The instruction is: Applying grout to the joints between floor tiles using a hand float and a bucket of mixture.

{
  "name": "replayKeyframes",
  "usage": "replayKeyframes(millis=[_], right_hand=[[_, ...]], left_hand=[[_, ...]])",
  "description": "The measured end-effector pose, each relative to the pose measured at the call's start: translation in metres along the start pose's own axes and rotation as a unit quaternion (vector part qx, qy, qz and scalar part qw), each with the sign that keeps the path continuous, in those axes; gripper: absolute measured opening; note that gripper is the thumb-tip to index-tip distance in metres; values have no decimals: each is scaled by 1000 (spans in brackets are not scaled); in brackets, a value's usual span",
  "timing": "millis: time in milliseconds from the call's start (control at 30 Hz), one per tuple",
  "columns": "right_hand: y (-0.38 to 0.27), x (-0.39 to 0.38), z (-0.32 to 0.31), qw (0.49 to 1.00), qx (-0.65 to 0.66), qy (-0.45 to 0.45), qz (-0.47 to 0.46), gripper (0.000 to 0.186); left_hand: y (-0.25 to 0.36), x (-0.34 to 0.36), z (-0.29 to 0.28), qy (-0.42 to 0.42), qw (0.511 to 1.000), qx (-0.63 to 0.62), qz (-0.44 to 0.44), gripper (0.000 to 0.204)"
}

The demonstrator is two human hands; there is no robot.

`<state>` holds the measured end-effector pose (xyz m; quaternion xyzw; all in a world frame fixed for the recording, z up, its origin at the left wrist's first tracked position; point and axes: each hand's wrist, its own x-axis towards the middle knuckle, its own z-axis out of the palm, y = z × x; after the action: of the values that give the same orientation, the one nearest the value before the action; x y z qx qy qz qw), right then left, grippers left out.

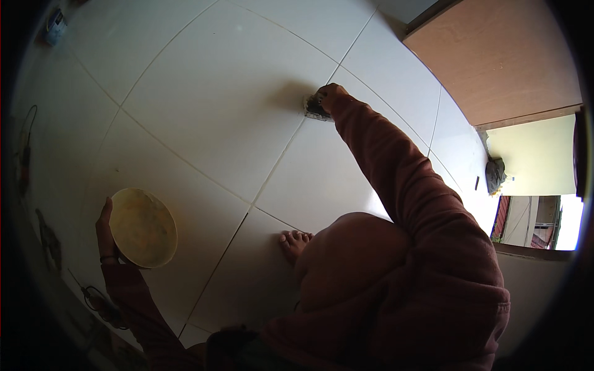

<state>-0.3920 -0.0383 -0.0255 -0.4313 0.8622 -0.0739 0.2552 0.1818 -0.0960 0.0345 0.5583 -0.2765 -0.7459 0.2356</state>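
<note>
Home interior under finishing: I squat barefoot on white floor tiles (210, 93); wooden door (501, 55) beyond them.

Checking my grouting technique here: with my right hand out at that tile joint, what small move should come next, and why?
Probably draw the right hand with its dark pad back along the joint: it sits on the line, which runs toward your foot.

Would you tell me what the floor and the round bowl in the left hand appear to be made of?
Floor: looks like glazed ceramic tile, white and glossy, with thin grout lines. Bowl: probably plastic, dull yellow with smears inside; the look leaves it open.
</note>
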Motion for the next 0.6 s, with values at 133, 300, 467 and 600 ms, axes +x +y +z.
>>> replayKeyframes(millis=[133,300,467,600], right_hand=[[-7,-43,22,970,-163,-80,-161,38],[17,-5,-7,995,43,-47,-82,37],[29,2,-11,967,-200,-27,-156,36],[47,28,-24,994,-79,26,-70,31]], left_hand=[[-1,2,-9,-2,1000,-7,20,67],[7,-7,15,-19,999,-21,-18,66],[-6,-6,-11,6,999,10,40,64],[3,-6,0,-10,1000,-25,8,64]])
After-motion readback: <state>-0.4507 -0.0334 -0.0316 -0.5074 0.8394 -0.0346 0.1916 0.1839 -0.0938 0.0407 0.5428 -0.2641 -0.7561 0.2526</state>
